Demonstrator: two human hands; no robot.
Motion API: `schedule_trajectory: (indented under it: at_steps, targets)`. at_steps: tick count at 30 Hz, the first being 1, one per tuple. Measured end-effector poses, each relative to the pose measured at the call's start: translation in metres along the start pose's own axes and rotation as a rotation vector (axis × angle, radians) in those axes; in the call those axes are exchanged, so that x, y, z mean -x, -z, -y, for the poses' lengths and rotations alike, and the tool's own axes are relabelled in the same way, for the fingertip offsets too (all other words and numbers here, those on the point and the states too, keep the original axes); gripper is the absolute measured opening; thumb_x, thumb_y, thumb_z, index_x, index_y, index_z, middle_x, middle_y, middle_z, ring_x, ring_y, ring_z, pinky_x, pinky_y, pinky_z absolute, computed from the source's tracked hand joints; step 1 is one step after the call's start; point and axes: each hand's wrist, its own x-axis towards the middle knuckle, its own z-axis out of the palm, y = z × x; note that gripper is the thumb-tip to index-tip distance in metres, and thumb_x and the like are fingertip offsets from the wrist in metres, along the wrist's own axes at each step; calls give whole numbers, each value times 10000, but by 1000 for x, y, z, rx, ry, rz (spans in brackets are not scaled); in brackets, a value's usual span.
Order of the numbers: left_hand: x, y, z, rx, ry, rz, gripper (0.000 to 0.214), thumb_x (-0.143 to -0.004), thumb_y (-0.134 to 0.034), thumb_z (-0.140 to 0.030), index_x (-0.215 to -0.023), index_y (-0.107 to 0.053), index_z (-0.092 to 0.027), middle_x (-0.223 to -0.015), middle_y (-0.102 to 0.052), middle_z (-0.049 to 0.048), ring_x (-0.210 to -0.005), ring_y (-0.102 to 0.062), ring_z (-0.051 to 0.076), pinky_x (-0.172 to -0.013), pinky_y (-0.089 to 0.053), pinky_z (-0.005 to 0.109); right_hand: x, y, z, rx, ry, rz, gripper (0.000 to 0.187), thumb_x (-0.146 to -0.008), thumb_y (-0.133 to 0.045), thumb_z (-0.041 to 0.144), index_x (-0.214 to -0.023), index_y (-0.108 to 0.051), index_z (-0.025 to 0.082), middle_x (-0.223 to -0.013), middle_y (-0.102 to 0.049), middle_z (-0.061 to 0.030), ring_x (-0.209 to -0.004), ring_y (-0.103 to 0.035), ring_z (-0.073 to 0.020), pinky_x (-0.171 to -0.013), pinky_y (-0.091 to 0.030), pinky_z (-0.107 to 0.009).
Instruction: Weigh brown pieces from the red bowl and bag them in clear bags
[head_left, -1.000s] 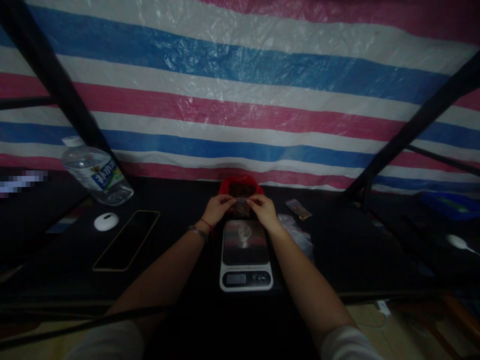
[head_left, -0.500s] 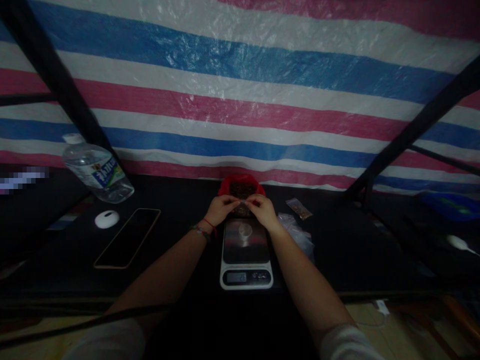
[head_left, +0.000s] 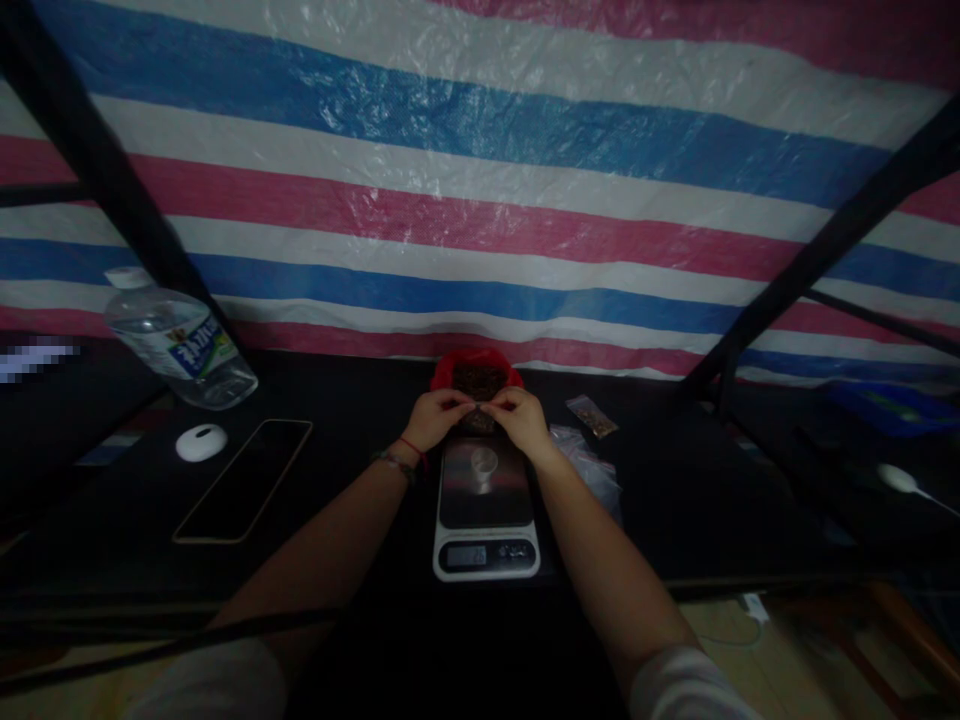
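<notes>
My left hand (head_left: 439, 418) and my right hand (head_left: 517, 415) meet fingertip to fingertip beyond the kitchen scale. Both are closed in a pinch on the top edge of a small clear zip bag (head_left: 478, 422) with brown bits in it. Right behind it stands a red bag (head_left: 441, 376), open at the top, full of dark brown bits. Below my hands is the digital scale (head_left: 486, 505), with a small clear cup (head_left: 484, 463) on its metal plate. The display is lit, but its digits are hard to read.
Several flat zip bags (head_left: 592, 475) lie right of the scale, and a filled zip bag (head_left: 592, 415) lies behind them. At left are a phone (head_left: 244, 485), a white rounded object (head_left: 201, 442) and a clear bottle (head_left: 184, 345). Dark frame bars (head_left: 817, 265) slant up on both sides.
The whole view has shifted slightly, so things appear a little further left. My hands keep their pinch on the zip bag, with fingertips slightly closer together.
</notes>
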Motion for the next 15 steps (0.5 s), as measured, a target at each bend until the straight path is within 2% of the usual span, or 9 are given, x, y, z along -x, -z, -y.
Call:
schedule_trajectory:
  at_steps: [4, 8, 10, 13, 15]
  targets:
    - [-3, 1, 5, 91, 83, -82, 246, -700, -698, -375, -787, -726, -147, -689, -696, 33, -593, -610, 143, -564, -487, 245, -3, 3, -1, -69, 22, 41, 108, -769, -644, 256, -698, -694, 191, -733, -679, -33, -726, -614, -162, -700, -457, -271]
    - [-5, 1, 5, 120, 94, -137, 222, -651, -741, -355, -753, -740, -158, -764, -729, 54, -719, -663, 188, -693, -535, 295, -2, 0, -2, -100, -75, -38, 138, -761, -637, 298, -684, -668, 187, -716, -662, -29, -707, -603, -165, -700, -458, -279]
    - [-5, 1, 5, 137, 91, -162, 230, -660, -736, -367, -762, -743, -161, -780, -734, 60, -747, -671, 200, -738, -542, 321, -1, -3, -3, -149, -102, -38, 183, -751, -642, 343, -663, -646, 183, -724, -656, -28, -708, -602, -166, -705, -460, -279]
    - [-6, -1, 7, 176, 54, -181, 303, -668, -736, -373, -878, -733, -155, -890, -733, 80, -832, -674, 213, -815, -538, 356, -5, 0, -7, -204, -112, -16, 200, -767, -604, 372, -731, -642, 180, -741, -650, -21, -720, -599, -163, -714, -457, -275]
    - [-6, -1, 11, 225, 4, -181, 426, -664, -746, -357, -1035, -686, -157, -1027, -708, 98, -923, -661, 215, -870, -524, 373, -11, 14, -14, -205, -164, -116, 229, -792, -549, 396, -789, -626, 180, -727, -638, -12, -686, -582, -156, -680, -454, -269]
